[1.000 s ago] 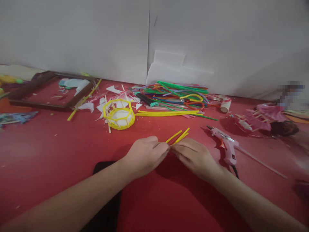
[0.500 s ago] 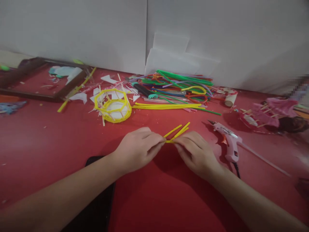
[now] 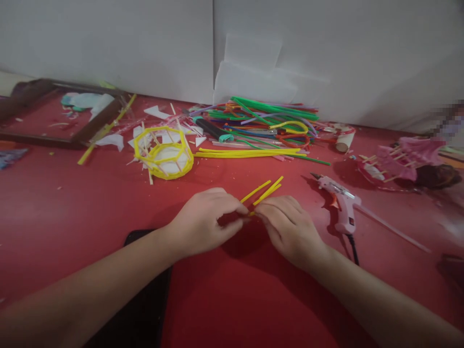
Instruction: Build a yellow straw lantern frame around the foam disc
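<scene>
My left hand (image 3: 208, 222) and my right hand (image 3: 290, 227) meet over the red table with their fingertips almost touching. Between them shows a short bit of yellow pipe cleaner (image 3: 252, 213), its ends hidden by the fingers of both hands. The right fingers are pressed together on it; the left thumb and forefinger pinch at its other end with a gap behind the tips. Just beyond the fingertips lie several cut yellow pipe cleaner pieces (image 3: 268, 191). Further back, to the left, stands a yellow pipe cleaner frame (image 3: 165, 153) with thin sticks and a white base.
A pink glue gun (image 3: 342, 203) lies on the right with its cord. Bundled coloured pipe cleaners (image 3: 268, 118) and long yellow ones (image 3: 250, 153) lie at the back. A dark cutter (image 3: 212, 128), paper scraps, a pink model (image 3: 402, 159) and a brown frame (image 3: 43, 141) surround them.
The left thumb and forefinger have spread a little, widening the gap between them. The hands have drawn slightly closer together. The whole view has shifted slightly.
</scene>
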A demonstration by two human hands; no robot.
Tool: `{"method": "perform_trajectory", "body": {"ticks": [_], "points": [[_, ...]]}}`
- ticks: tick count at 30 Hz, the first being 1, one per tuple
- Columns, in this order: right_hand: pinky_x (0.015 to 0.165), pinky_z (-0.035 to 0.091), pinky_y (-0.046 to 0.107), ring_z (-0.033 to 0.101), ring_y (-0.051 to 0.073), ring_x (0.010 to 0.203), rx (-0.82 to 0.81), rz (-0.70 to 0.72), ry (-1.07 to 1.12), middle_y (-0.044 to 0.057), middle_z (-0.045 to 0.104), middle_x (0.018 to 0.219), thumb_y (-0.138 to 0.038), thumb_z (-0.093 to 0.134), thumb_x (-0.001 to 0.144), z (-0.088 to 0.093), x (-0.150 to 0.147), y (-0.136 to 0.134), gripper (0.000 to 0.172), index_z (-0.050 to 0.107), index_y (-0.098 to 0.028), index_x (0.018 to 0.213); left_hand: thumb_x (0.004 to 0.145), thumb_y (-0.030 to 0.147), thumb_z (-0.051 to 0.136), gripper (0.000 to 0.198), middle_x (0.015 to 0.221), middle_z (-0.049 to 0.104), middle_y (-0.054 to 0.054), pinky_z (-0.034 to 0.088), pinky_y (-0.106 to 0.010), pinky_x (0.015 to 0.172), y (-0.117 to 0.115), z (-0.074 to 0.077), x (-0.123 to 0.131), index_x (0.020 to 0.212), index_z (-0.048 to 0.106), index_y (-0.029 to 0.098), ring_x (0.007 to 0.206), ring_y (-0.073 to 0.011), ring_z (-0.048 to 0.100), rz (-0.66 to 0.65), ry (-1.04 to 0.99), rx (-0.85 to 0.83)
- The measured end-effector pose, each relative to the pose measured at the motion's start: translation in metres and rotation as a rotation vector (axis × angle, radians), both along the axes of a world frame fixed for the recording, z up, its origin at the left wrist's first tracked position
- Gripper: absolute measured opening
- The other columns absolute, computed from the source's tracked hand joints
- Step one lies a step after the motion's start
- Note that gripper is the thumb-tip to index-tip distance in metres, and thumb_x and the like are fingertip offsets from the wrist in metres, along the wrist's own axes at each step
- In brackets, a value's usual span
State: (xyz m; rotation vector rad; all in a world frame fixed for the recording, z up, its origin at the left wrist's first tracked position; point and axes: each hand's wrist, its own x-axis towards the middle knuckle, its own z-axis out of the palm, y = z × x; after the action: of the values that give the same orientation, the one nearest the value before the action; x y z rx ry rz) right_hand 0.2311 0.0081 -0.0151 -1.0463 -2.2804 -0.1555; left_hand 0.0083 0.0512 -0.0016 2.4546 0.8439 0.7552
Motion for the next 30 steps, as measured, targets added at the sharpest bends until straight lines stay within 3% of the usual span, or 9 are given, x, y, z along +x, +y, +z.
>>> {"method": "perform_trajectory", "body": {"ticks": [8, 11, 15, 21, 30], "points": [[0.074, 0.057, 0.031, 0.068, 0.019, 0.078, -0.114, 0.097, 0.064, 0.008, 0.075, 0.087, -0.015, 0.047, 0.104, -0.002, 0.0, 0.0, 0.021, 0.067, -0.018, 0.098, 0.091, 0.011, 0.061, 0.015, 0.085, 0.079, 0.001, 0.048, -0.026, 0.072, 0.002, -0.005, 0.0, 0.092, 0.074, 0.019, 0.077, -0.0158, 0.067, -0.045, 0.036, 0.067], [0.072, 0.056, 0.031, 0.066, 0.019, 0.077, -0.066, 0.114, 0.038, 0.008, 0.075, 0.085, -0.013, 0.044, 0.104, -0.002, 0.001, 0.001, 0.025, 0.067, -0.017, 0.097, 0.09, 0.011, 0.06, 0.014, 0.085, 0.077, 0.001, 0.048, -0.027, 0.073, 0.001, -0.006, 0.0, 0.09, 0.072, 0.02, 0.078, -0.0169, 0.065, -0.07, 0.054, 0.099], [0.071, 0.052, 0.031, 0.064, 0.019, 0.073, 0.027, 0.112, -0.037, 0.007, 0.074, 0.081, -0.011, 0.042, 0.103, -0.001, 0.004, 0.004, 0.029, 0.068, -0.016, 0.093, 0.091, 0.014, 0.059, 0.012, 0.085, 0.076, 0.0, 0.047, -0.03, 0.072, -0.001, -0.004, -0.001, 0.09, 0.07, 0.02, 0.079, -0.019, 0.063, -0.041, 0.092, 0.124], [0.066, 0.048, 0.034, 0.063, 0.021, 0.07, 0.048, 0.051, -0.117, 0.008, 0.075, 0.081, -0.008, 0.05, 0.096, 0.004, 0.014, 0.008, 0.021, 0.069, -0.015, 0.091, 0.095, 0.017, 0.057, 0.012, 0.083, 0.073, -0.001, 0.046, -0.031, 0.07, 0.001, 0.0, -0.002, 0.088, 0.066, 0.019, 0.079, -0.0196, 0.06, 0.012, 0.088, 0.136], [0.076, 0.054, 0.03, 0.067, 0.019, 0.076, 0.066, 0.042, -0.066, 0.007, 0.076, 0.083, -0.004, 0.054, 0.094, 0.015, 0.03, 0.012, 0.02, 0.068, -0.018, 0.093, 0.097, 0.019, 0.056, 0.011, 0.085, 0.073, -0.003, 0.047, -0.031, 0.071, 0.001, -0.004, -0.003, 0.092, 0.065, 0.019, 0.079, -0.0201, 0.06, 0.113, 0.019, 0.185]]}}
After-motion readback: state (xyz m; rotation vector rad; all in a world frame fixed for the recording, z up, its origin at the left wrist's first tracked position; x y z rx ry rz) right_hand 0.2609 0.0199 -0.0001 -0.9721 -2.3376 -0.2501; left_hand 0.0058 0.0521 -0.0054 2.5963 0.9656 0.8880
